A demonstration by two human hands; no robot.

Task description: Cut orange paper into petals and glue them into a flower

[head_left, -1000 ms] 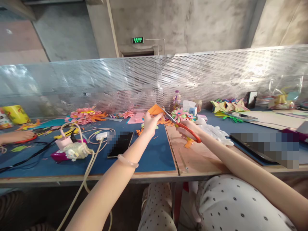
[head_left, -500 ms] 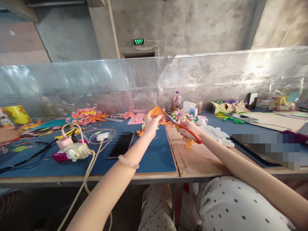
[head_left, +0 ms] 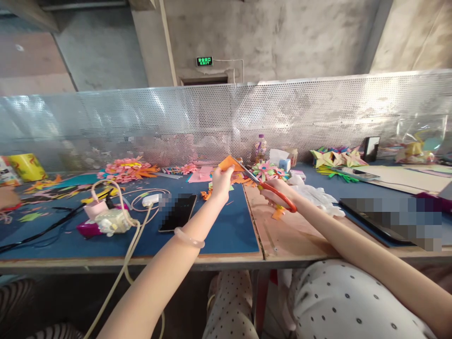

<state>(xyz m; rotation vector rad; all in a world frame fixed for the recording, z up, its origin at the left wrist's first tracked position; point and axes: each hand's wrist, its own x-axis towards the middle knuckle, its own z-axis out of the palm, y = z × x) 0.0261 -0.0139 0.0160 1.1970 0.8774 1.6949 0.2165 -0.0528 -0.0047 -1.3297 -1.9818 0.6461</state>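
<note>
My left hand (head_left: pixel 221 182) pinches a piece of orange paper (head_left: pixel 229 163) and holds it up above the blue mat (head_left: pixel 226 226). My right hand (head_left: pixel 278 189) grips red-handled scissors (head_left: pixel 271 188); their blades point up-left and meet the edge of the orange paper. A pale bangle sits on my left wrist. Small orange scraps (head_left: pixel 277 213) lie on the bare board under my right hand.
A dark phone (head_left: pixel 177 212) lies left of my left arm, beside a charger and coiled cables (head_left: pixel 116 216). Paper flowers (head_left: pixel 129 169) and folded stars (head_left: pixel 335 156) stand along the perforated metal screen. A tablet (head_left: pixel 374 214) lies at right. Another person's hand (head_left: pixel 7 197) is at far left.
My hands and the scissors have hardly shifted on the orange paper. The other person's hand at far left has drawn back towards the frame edge.
</note>
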